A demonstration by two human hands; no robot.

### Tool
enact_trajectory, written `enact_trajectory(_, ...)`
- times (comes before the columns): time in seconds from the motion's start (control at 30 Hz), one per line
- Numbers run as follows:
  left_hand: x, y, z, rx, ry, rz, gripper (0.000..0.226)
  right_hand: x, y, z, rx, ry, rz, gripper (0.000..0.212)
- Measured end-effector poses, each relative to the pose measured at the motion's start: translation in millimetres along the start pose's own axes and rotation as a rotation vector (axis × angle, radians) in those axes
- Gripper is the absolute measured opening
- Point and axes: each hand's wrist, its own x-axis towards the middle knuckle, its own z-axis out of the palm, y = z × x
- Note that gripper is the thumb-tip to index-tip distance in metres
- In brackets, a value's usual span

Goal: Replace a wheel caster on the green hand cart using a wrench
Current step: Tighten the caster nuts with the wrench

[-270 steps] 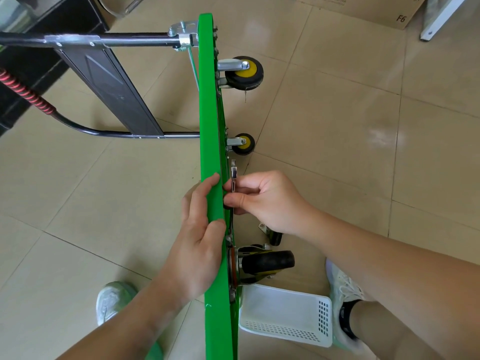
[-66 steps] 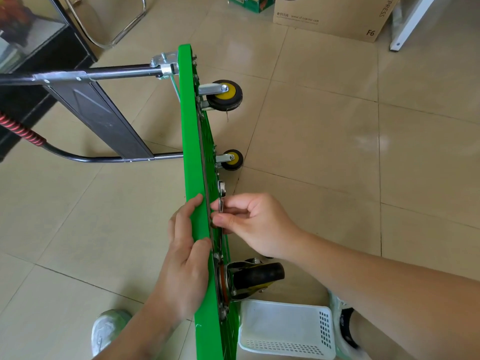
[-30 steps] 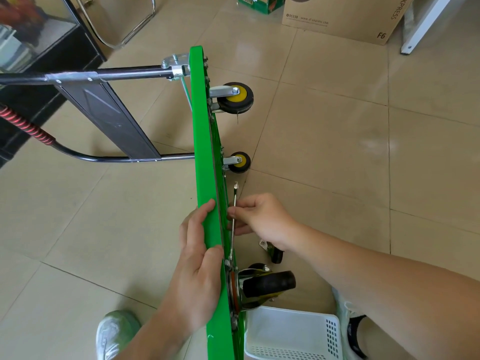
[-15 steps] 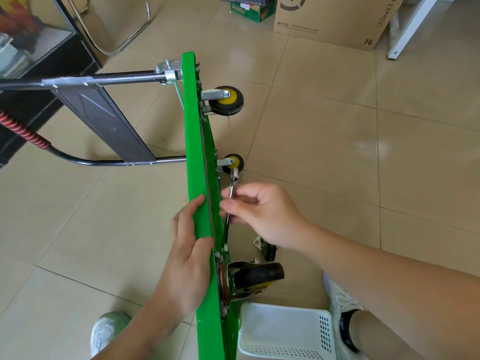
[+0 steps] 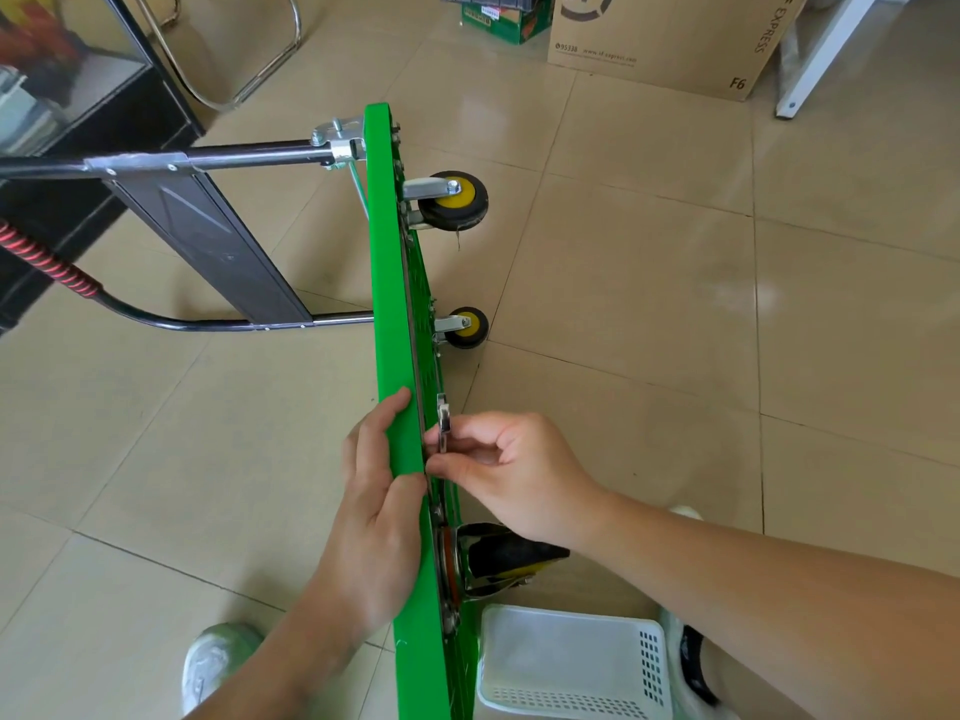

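Left hand [image 5: 379,511] grips the cart [image 5: 387,304] with three casters [image 5: 457,200]; right fingers [image 5: 470,426] pinch one wrench [image 5: 443,418].

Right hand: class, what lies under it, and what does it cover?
Under the right hand, a caster shows: black wheel, yellow hub, bracket on the green cart. The wrist covers the wheel's top; the pinched wrench has its lower end hidden.

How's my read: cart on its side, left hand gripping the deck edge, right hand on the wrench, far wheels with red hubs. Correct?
One slip: the far wheels have yellow hubs, not red, as the head view shows. The rest holds: the cart is on its side, the left hand grips the deck edge and the right hand pinches the wrench.
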Motion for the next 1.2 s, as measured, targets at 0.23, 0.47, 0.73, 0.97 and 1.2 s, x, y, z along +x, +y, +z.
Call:
enact_trajectory(0.23,0.0,-0.2,-0.6,-0.039,-0.004,-0.016,0.061,14.0,6.8,-0.8,0.042,0.051,0.056,0.025)
enact_trajectory(0.47,1.3,-3.6,0.2,-0.043,-0.015,-0.007,0.064,45.6,18.2,-13.7,0.106,0.069,0.313,0.020)
enact_trajectory(0.73,1.6,-4.2,0.3,-0.040,-0.009,0.002,0.063,60.3,15.9,-21.4,0.112,0.061,0.439,0.024)
enact_trajectory(0.97,-0.1,-1.5,-0.8,-0.017,-0.009,-0.004,0.062,20.6,-21.1,-20.8,-0.042,0.002,0.091,0.018)
enact_trajectory(1.2,-0.3,-1.4,0.4,-0.031,0.009,-0.011,0.063,-2.5,-3.9,-4.3,-0.082,-0.044,0.044,0.025)
